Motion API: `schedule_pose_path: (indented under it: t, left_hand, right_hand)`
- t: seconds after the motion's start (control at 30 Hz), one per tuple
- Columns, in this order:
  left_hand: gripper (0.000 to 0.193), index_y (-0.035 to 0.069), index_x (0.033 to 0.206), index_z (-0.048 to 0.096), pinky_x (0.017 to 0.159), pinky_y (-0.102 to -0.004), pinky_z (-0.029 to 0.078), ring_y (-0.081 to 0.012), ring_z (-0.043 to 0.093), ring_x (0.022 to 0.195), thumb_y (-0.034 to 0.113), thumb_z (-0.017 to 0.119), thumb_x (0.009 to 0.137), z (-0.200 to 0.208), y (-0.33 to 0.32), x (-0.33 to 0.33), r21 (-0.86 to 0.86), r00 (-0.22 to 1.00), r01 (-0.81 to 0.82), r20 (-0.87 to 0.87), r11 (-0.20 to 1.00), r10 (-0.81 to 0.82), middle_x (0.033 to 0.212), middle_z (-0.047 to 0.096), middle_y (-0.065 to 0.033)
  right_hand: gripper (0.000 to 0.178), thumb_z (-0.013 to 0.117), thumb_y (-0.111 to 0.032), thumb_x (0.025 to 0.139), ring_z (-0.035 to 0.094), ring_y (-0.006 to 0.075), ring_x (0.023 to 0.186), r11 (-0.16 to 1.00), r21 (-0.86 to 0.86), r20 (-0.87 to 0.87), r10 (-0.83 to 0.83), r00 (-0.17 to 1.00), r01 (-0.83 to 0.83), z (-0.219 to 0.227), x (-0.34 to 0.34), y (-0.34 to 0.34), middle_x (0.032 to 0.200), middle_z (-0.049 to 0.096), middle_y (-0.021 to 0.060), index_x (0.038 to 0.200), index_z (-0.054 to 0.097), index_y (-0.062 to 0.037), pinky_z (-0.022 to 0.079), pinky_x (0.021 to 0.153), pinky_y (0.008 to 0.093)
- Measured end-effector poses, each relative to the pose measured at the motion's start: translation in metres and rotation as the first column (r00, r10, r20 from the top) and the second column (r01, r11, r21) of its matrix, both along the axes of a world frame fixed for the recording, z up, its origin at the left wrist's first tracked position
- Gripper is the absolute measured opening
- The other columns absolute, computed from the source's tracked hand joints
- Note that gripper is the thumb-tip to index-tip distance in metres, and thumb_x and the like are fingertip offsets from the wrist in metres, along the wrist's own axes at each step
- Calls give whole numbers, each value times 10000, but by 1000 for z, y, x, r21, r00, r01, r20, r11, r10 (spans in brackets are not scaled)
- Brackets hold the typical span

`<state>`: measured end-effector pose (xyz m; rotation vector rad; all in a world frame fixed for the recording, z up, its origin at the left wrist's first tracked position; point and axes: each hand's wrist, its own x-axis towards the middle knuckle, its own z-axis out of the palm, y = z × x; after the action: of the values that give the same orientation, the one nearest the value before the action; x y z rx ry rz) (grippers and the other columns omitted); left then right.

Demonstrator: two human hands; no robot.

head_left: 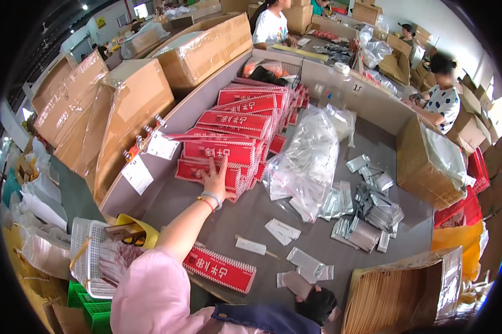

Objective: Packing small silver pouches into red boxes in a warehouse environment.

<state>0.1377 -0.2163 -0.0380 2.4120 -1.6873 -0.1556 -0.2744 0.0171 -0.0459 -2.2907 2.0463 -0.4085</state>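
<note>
My left hand (pixel 216 182) reaches onto the near end of a stack of long red printed packets (pixel 234 119), fingers spread over them. A bracelet and a red band circle its wrist. A single red packet (pixel 220 270) lies flat beside my left forearm. At the lower edge, a black covering (pixel 318 306) and a bit of skin appear where my right hand seems to be; its fingers cannot be made out. Silver sachets (pixel 306 263) lie just beyond it. White paper strips (pixel 283 231) rest farther up the table.
A clear plastic bag (pixel 309 158) of sachets lies mid-table, left of a loose silver sachet pile (pixel 368 206). An open carton of thin sticks (pixel 404 292) stands at the near right. A white basket (pixel 92 256) is at the left. People work beyond the table's raised walls.
</note>
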Motion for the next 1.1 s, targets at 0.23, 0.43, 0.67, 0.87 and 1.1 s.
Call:
schedule_pose_path:
  t: [0.23,0.43,0.67,0.87,1.1]
  left_hand:
    - [1396,400,1525,21,1041,-679,352,-646,242,1312,304,955,492,-7,-88,2,-134,998,11,-66,991,-20,1601,62,-193]
    - [1314,313,1538,97,1037,-585,407,-526,369,1298,227,937,531,13,-50,-1,-82,993,114,-14,990,-116,1551,195,-223]
    - [747,119,1272,543,924,-439,490,-377,535,1086,43,803,575,52,77,-20,-71,762,645,-14,761,-647,1243,500,-160]
    - [791,276,1296,569,987,-547,378,-364,422,1228,286,867,564,46,204,-107,216,482,869,-156,446,-862,1363,442,-114]
    - [799,241,1328,515,1028,-588,324,-350,415,1251,327,849,607,34,216,-102,209,560,828,-289,520,-776,1307,480,-110]
  right_hand:
    - [563,732,-415,548,558,376,922,973,223,20,-64,998,58,-8,-6,5,964,589,174,965,620,-54,431,799,526]
    - [533,715,-402,557,562,378,877,978,204,-9,-35,999,36,4,0,-2,938,587,176,947,614,-53,443,743,522]
    - [438,762,-353,666,575,339,955,961,163,286,169,943,-222,39,-15,-13,938,623,142,943,629,-41,467,787,438]
    - [432,772,-345,690,563,366,968,927,284,220,185,958,-244,25,17,-19,983,598,156,961,620,-45,466,822,474]
    - [467,803,-335,647,561,353,994,938,263,193,178,965,-226,21,6,-26,1007,605,139,980,634,-55,482,807,461]
